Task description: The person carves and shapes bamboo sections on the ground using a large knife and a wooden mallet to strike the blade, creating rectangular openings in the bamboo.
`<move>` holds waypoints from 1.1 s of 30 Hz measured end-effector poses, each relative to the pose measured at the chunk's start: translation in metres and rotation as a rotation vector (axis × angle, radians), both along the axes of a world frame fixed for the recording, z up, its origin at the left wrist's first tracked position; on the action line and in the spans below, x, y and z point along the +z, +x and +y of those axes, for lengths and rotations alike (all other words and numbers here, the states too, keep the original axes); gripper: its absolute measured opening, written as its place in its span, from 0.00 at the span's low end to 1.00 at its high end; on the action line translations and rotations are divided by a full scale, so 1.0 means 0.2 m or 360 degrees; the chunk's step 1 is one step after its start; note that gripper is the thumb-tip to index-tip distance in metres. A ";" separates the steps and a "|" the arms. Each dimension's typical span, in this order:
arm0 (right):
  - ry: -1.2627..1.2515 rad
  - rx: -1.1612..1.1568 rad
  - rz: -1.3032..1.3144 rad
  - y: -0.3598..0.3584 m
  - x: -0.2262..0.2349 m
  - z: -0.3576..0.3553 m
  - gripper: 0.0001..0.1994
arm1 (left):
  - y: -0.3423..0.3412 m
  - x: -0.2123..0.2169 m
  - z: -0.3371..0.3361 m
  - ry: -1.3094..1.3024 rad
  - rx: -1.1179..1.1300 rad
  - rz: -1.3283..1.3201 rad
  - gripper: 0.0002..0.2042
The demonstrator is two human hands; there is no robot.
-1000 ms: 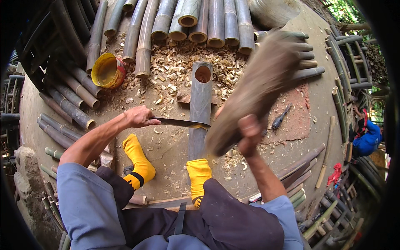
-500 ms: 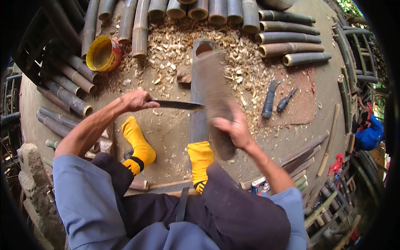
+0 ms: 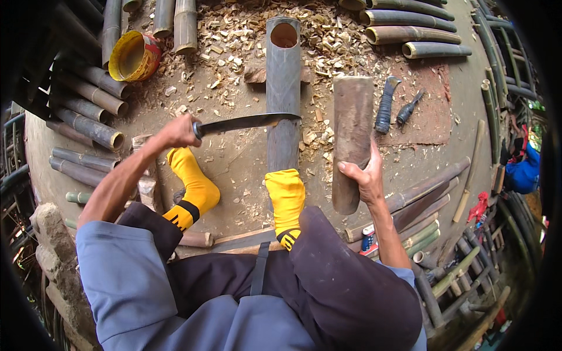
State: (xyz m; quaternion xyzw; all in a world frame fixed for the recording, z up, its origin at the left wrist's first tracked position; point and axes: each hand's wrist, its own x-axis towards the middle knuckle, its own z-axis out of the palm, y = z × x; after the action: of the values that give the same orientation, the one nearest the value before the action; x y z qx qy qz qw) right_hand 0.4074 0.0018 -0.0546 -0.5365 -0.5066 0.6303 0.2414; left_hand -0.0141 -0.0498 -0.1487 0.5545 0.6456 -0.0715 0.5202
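Left hand grips the knife, blade laid across the bamboo pole lying on the ground, pinned by a foot. Right hand clamps the wooden mallet, held beside. No split visible; splitting looks ahead.

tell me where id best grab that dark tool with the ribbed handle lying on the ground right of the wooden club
Probably by the ribbed handle, the long lower part of the dark tool, coming down from above. It lies flat on the dirt, apart from the smaller tool to its right, with its narrower end pointing away from the person. The right hand, nearest to it, is wrapped around the wooden club.
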 end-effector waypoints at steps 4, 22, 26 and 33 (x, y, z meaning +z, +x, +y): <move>0.0295 -0.0012 -0.0341 0.01 -0.10 -0.09 0.41 | 0.06 -0.08 -0.19 0.0382 0.0051 0.0127 0.09; 0.0336 0.0204 -0.0883 0.04 -0.22 -0.50 0.39 | 0.16 0.07 -0.38 0.1258 -0.0478 0.0517 0.11; 0.0328 0.0238 -0.0910 0.03 -0.22 -0.47 0.39 | 0.17 0.05 -0.37 0.1284 -0.0449 0.0480 0.11; 0.0333 0.0295 -0.0930 0.04 -0.26 -0.44 0.40 | 0.14 0.02 -0.37 0.1233 -0.0466 0.0528 0.11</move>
State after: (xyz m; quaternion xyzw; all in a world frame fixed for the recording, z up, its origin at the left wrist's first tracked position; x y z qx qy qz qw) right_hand 0.4148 -0.0871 -0.1066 -0.6186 -0.6632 0.4134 0.0812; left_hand 0.0148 -0.1229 -0.1453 0.7752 0.6140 0.0148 0.1479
